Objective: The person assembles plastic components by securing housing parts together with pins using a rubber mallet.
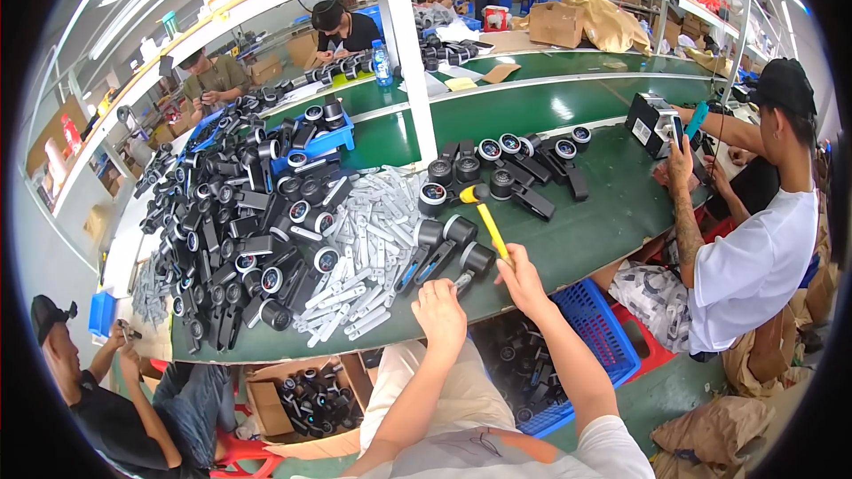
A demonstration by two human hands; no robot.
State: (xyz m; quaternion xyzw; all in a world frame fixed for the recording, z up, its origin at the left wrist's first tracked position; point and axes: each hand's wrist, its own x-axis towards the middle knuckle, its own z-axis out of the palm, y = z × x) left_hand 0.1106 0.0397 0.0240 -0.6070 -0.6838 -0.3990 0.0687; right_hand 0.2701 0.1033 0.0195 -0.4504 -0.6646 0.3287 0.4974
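My right hand (522, 277) grips the yellow handle of a small hammer (486, 218), whose black head is raised over the green workbench (586, 231). My left hand (440, 312) is closed on a small black and grey part (463, 281) at the bench's near edge. Just beyond my hands lie black cylindrical parts with long handles (453, 239). To their left spreads a heap of light grey plastic handles (364, 248).
A large pile of black round-headed parts (240, 213) covers the bench's left side; more stand in a row (524, 164) further back. A blue crate (595, 337) sits below my right arm. A person in a white shirt (754, 257) sits on my right; other people work at the left and across the bench.
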